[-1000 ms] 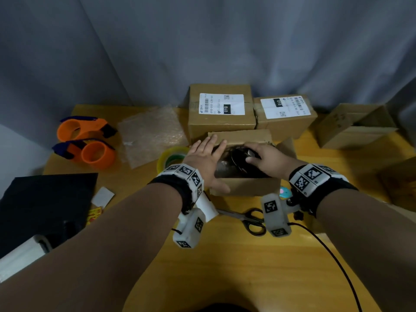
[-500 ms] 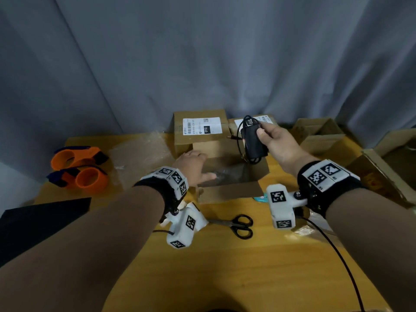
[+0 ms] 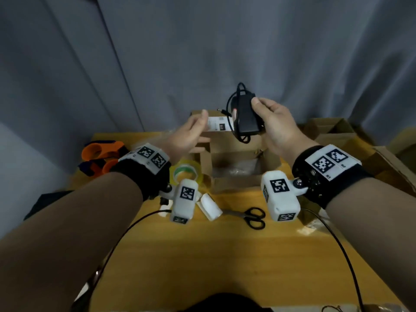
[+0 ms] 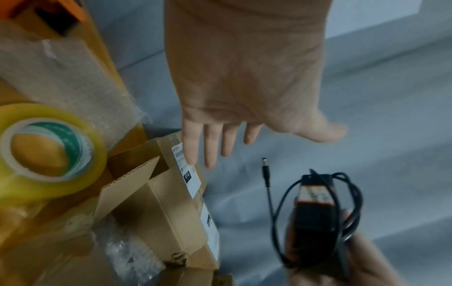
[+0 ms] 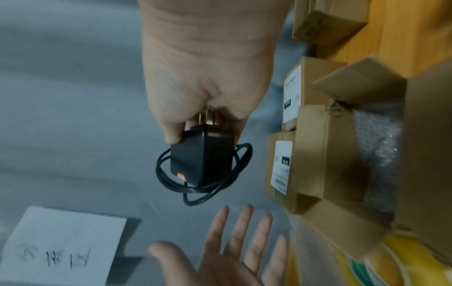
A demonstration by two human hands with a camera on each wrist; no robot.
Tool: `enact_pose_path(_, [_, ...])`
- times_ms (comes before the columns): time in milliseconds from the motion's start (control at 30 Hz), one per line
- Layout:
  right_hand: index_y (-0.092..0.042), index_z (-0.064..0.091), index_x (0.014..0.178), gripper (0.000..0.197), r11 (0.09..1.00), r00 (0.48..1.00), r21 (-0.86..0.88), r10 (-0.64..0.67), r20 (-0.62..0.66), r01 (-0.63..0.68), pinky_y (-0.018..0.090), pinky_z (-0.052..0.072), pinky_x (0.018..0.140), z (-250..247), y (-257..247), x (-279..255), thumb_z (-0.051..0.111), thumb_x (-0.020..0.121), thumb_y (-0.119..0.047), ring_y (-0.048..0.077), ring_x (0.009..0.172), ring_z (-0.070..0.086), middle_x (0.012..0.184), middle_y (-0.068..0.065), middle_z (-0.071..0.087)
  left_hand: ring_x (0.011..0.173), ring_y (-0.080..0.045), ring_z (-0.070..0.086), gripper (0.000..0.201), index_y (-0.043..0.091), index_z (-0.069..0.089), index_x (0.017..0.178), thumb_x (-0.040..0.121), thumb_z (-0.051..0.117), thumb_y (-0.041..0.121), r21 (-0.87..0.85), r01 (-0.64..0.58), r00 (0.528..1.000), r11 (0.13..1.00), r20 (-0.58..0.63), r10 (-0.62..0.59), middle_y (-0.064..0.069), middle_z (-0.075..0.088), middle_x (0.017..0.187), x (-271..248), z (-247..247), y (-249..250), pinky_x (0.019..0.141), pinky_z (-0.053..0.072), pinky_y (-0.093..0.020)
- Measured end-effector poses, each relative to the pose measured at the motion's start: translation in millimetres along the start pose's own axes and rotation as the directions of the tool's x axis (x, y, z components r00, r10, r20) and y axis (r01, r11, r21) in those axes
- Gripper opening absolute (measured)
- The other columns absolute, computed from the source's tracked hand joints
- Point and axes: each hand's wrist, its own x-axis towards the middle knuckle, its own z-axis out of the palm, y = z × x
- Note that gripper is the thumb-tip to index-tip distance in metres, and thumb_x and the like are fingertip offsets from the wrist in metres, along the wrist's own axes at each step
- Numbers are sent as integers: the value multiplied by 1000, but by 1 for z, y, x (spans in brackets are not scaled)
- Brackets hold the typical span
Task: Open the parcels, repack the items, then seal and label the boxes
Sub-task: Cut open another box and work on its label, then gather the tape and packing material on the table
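Observation:
My right hand (image 3: 267,118) grips a black power adapter (image 3: 246,117) with its coiled cable, held up in the air above the opened cardboard box (image 3: 236,183). In the right wrist view the adapter (image 5: 203,156) hangs from my fingers, its cable looped around it. My left hand (image 3: 191,134) is raised beside it with fingers straight and spread, holding nothing; the left wrist view shows the hand (image 4: 220,139) a short way from the adapter (image 4: 315,216). The opened box holds only bubble wrap (image 3: 238,170). Two sealed, labelled parcels (image 5: 281,164) stand behind it.
A roll of clear tape (image 3: 186,174) lies left of the opened box, with two orange tape dispensers (image 3: 101,158) further left. Black scissors (image 3: 254,217) lie on the wooden table (image 3: 213,255) in front. More open cardboard boxes (image 3: 333,131) sit at the right.
My right hand has lifted the adapter out of the box and higher into the air. My left hand left the box flap and rose toward the adapter.

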Motion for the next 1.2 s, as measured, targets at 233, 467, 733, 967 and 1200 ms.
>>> enact_pose_path(233, [-21, 65, 100, 12, 972, 939, -188, 193, 286, -143, 18, 53, 73, 65, 73, -34, 54, 97, -21, 10, 85, 65, 93, -1, 68, 90, -23, 66, 27, 9, 60, 102, 93, 54, 34, -89, -89, 994, 992, 52, 94, -9, 68, 94, -35, -8, -36, 82, 54, -43])
enact_pose_path(467, [-10, 66, 115, 30, 756, 838, -655, 361, 408, -7, 35, 48, 90, 75, 147, -49, 46, 100, -27, 20, 101, 61, 109, 8, 67, 85, -31, 62, 30, 9, 62, 99, 94, 54, 38, 172, 162, 986, 972, 2, -165, -20, 62, 95, -59, -18, -127, 81, 54, -38])
enact_pose_path(733, [-14, 56, 111, 16, 814, 889, -562, 358, 285, -148, 29, 52, 46, 62, 157, -48, 45, 100, -12, 16, 47, 58, 76, 16, 64, 85, -24, 53, 39, 6, 55, 99, 91, 55, 45, 552, 313, 924, 772, 12, -383, -5, 53, 85, -43, -8, -205, 74, 38, -33])
enact_pose_path(967, [-21, 60, 91, 13, 861, 998, -508, 27, 61, 7, 24, 49, 54, 40, 126, -14, 53, 95, -10, 5, 53, 57, 75, -4, 63, 130, -35, 31, 55, 23, 50, 129, 88, 49, 59, 819, 341, 925, 462, -204, -320, -12, 40, 138, -17, -11, -183, 103, 31, -44])
enact_pose_path(1200, [-25, 45, 139, 72, 261, 893, -950, 368, 260, 169, 45, 32, 110, -23, 113, 16, 54, 81, -67, 23, 130, 44, 136, 1, 53, 127, -31, 40, 36, 27, 57, 121, 92, 47, 45, 740, 322, 946, 590, -273, -175, -8, 46, 136, 6, -11, -145, 105, 33, -41])
